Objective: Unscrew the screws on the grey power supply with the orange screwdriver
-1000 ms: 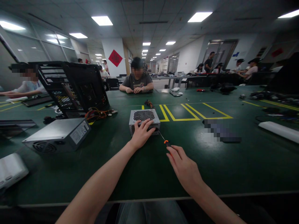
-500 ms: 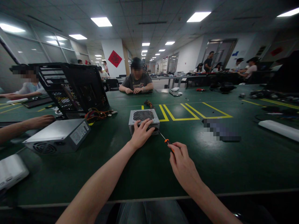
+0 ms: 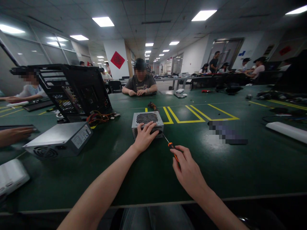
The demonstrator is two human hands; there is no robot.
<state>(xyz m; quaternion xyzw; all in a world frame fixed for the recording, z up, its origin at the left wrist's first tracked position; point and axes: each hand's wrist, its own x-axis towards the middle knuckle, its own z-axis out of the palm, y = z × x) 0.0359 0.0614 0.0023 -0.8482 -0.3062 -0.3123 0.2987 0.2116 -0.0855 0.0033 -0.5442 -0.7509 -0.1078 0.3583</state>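
Note:
A grey computer power supply [image 3: 135, 127] with a honeycomb grille on top sits on the green table in front of me. My left hand [image 3: 145, 135] holds it from the near side, fingers spread over its top edge and thumb against the front face. My right hand [image 3: 185, 167] is closed around the black-and-orange handle of a screwdriver [image 3: 170, 146]. The thin shaft slants up and left, and its tip meets the near right part of the power supply beside my left thumb. What the tip touches is too small to make out. A bundle of cables [image 3: 152, 105] lies behind the unit.
To the left stand a second power supply [image 3: 57, 134] and an open black computer case [image 3: 93, 92] with loose wires. A co-worker's hand [image 3: 16, 135] is at the left edge. Another person [image 3: 139, 81] sits opposite. A white bar [image 3: 286, 131] lies at right.
My right hand and the screwdriver handle have shifted very slightly left. The co-worker's hand at the left has drawn back toward the frame edge. My left hand and the power supply stay put.

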